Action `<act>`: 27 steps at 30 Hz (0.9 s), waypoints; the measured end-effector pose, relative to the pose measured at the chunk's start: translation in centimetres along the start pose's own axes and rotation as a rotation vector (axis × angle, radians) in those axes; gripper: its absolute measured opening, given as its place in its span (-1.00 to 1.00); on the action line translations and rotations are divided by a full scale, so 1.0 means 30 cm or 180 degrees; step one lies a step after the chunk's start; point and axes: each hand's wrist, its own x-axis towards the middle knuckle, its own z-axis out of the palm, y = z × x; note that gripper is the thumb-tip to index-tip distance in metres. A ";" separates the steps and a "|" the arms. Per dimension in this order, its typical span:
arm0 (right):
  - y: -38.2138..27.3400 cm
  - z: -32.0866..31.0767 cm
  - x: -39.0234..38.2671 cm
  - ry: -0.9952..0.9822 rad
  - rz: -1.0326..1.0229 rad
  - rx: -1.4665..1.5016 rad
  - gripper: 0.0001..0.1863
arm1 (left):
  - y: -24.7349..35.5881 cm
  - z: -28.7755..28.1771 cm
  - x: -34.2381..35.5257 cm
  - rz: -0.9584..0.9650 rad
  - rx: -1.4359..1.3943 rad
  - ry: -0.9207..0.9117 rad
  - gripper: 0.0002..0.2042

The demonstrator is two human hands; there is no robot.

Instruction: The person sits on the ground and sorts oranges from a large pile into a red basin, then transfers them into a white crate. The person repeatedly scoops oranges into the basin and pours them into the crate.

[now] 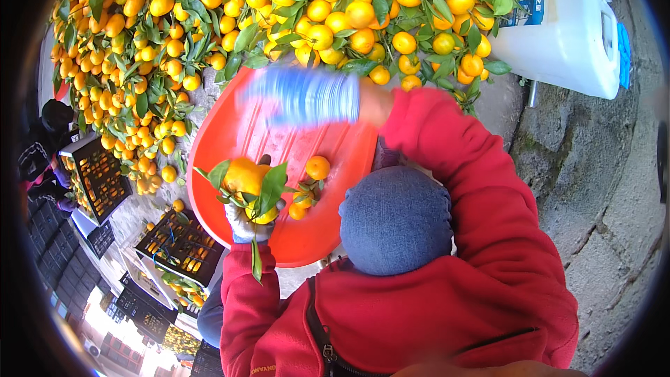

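Fingers (246, 218) of the gloved left hand (250, 222) are clenched around a leafy tangerine cluster (246, 178), held up over the near part of an orange plastic basin (230, 136). Just right of those fingers, loose tangerines (317, 167) lie in the basin, with a blue knitted cap (396, 220) and red jacket (433, 307) close by. Beyond them, the right hand (373, 103) grips a blurred blue-and-white object (307, 95), fingers wrapped on its end. Farther out, a great heap of tangerines (279, 7) with leaves fills the view, a white plastic jug (572, 35) to the right and black crates (181, 248) to the left.
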 end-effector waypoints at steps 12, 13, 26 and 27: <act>0.447 -0.280 0.011 0.0081 0.2351 -0.3016 -0.34 | 0.026 -0.034 -0.038 0.0109 0.0166 -0.0327 -0.17; 0.452 -0.268 0.021 -0.0134 0.2490 -0.3366 -0.31 | 0.018 -0.035 -0.044 0.0069 0.0064 -0.0225 -0.17; 0.290 -0.117 -0.255 0.1709 0.1358 0.1225 -0.32 | -0.045 -0.005 -0.049 -0.0125 0.0219 -0.0170 -0.27; 0.271 -0.089 -0.282 0.1733 0.1304 0.1414 -0.31 | -0.042 -0.002 -0.042 -0.0118 0.0242 -0.0119 -0.28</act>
